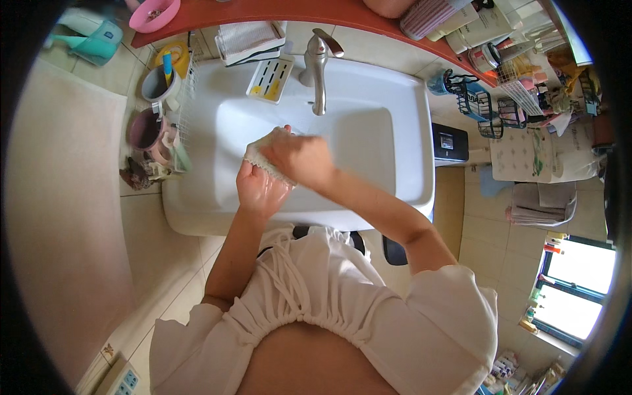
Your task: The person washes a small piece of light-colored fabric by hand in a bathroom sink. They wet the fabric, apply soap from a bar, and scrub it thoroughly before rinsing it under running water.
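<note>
Over the white ceramic sink [363,153], my left hand [262,193] is palm up and looks wet. A pale, lace-edged piece of cloth [255,152] lies across its fingers and is held there. My right hand [303,157] is curled on top, against the cloth, with its fingertips hidden. Above and slightly right of my hands, a brushed-metal faucet [320,74] points down into the basin. Its lever [328,42] is turned toward the right.
A white soap dish [270,79] stands on the back rim. Along the left side are a wire rack [190,94], a grey cup [158,89] and a mauve cup [145,129]. Bottles crowd a red shelf [276,11] above. A black box [450,143] adjoins the sink's right side.
</note>
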Demonstrator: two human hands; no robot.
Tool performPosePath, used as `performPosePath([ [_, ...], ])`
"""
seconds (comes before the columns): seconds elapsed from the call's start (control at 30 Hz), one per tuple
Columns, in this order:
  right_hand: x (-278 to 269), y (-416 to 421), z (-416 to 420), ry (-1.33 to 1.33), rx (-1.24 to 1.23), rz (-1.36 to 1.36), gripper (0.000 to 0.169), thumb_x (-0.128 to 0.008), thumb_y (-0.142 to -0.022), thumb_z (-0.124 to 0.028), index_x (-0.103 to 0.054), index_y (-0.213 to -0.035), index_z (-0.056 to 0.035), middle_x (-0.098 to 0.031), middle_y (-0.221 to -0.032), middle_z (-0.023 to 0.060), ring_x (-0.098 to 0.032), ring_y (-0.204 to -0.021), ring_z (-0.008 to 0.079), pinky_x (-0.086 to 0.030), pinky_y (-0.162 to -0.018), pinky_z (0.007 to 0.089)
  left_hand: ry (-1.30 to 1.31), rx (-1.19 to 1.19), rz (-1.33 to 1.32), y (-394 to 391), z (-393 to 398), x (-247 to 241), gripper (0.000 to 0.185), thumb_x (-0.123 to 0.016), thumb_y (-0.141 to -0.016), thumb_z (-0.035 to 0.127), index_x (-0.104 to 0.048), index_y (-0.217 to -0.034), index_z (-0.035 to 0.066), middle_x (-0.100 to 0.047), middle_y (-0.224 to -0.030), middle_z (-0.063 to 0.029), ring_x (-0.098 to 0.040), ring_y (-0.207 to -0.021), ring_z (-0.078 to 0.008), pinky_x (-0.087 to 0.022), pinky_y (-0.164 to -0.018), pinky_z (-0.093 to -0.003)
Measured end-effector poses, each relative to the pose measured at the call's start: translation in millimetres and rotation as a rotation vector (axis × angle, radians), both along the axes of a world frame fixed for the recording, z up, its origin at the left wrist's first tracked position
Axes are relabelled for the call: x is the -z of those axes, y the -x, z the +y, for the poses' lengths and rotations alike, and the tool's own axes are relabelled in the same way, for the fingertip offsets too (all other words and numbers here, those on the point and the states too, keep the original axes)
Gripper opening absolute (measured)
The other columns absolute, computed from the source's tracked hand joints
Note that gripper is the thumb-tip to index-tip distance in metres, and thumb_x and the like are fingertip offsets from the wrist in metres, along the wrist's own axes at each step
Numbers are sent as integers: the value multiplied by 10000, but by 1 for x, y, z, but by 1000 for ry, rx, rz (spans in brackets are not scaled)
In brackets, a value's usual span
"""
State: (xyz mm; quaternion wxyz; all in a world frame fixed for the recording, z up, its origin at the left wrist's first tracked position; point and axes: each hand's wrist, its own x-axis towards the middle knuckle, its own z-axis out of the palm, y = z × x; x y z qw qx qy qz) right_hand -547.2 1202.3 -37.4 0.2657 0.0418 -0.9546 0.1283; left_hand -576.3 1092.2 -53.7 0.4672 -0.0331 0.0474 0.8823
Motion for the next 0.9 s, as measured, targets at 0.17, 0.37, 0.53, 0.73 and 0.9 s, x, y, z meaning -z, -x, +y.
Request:
performPosePath([
  [0.17,6,16,21,-74,164,-127,293,-587,-715,-265,-468,-501,-103,-479,-450,28,-476,-372,193,-377,-345,311,3,-16,15,0,0,10,492,-216,-870,328,-269,-1266,41,-272,-1322,-68,-267,-1205,-203,-170,-1008,-361],
  [0.37,-4,6,6,-253,84,-33,275,-551,-722,-257,-483,-491,-125,-490,-454,19,-499,-382,170,-371,-316,294,35,-16,31,0,2,-9,500,-210,-870,326,-256,-1271,32,-266,-1323,-84,-260,-1211,-212,-174,-1007,-361],
  [0.53,-6,1,1,-177,-34,26,197,-548,-708,-231,-497,-542,-138,-469,-444,16,-494,-374,164,-362,-309,278,15,6,38,5,6,-8,494,-208,-867,313,-268,-1262,23,-272,-1319,-94,-268,-1207,-218,-178,-1007,-364],
  [0.73,-10,6,3,-196,45,49,220,-553,-703,-217,-468,-520,-130,-447,-430,20,-477,-354,165,-356,-307,296,29,-24,62,7,6,-8,501,-220,-862,318,-268,-1260,17,-282,-1311,-93,-270,-1206,-224,-184,-1007,-360],
  [0.9,-9,21,22,-74,230,-104,290,-575,-697,-256,-446,-477,-118,-422,-416,19,-448,-334,168,-345,-301,296,47,-51,76,8,6,-6,516,-219,-862,329,-260,-1263,7,-254,-1330,-96,-248,-1221,-218,-162,-1017,-367],
])
